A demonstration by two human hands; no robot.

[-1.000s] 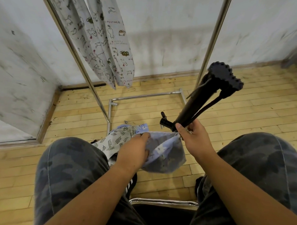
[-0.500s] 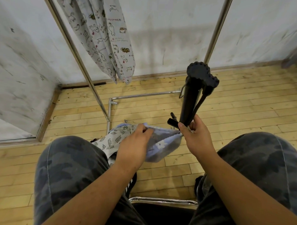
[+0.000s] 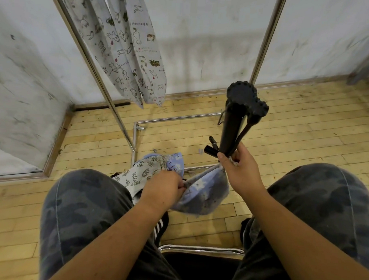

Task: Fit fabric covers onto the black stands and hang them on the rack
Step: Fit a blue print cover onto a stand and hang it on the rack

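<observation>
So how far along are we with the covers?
Done: one printed cover already hangs on the rack. In hand: the right hand holds a bare black stand, and both hands grip the blue cover, left hand at its edge. Left: pulling it over the stand, hanging it, and the leaf-print fabric.

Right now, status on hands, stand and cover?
Right hand grips black stand and blue cover's edge. Left hand pinches cover's other edge. Cover not on stand. Nothing blocking.
</observation>
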